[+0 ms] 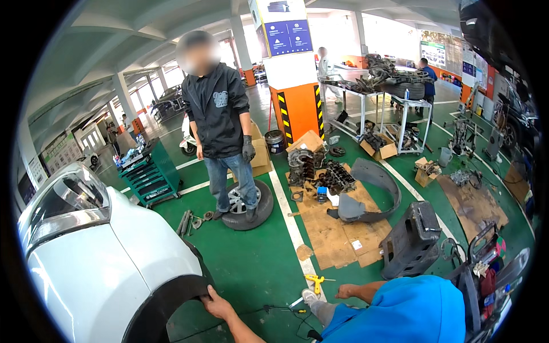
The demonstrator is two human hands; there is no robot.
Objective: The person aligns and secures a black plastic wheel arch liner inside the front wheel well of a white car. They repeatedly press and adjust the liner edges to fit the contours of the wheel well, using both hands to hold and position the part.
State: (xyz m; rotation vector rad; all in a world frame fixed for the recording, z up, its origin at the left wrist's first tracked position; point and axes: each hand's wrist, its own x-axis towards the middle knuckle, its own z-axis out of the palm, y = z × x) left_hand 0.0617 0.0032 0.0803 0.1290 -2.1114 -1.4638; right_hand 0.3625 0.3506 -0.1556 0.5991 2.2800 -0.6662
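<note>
The black wheel arch trim (171, 297) curves along the edge of a white car fender (131, 251) at lower left. My left hand (216, 303) grips the trim's front edge, with some fingers hidden behind it. To the right, my right hand (345, 291) hangs low over the floor beyond my blue sleeve. Its fingers are curled and nothing shows in them. A yellow pistol-shaped tool (314, 281) with a thin tip lies on the floor just left of that hand. A small yellow-handled tool (298, 311) and a thin dark cable lie nearer to me.
Facing me, a person in a dark jacket (220, 114) stands at a tire (257, 214) lying flat. Engine parts (331, 174) and a curved black liner (377, 200) lie on cardboard (326, 246). A black case (412, 240) stands right. A green tool cart (150, 177) is behind the car.
</note>
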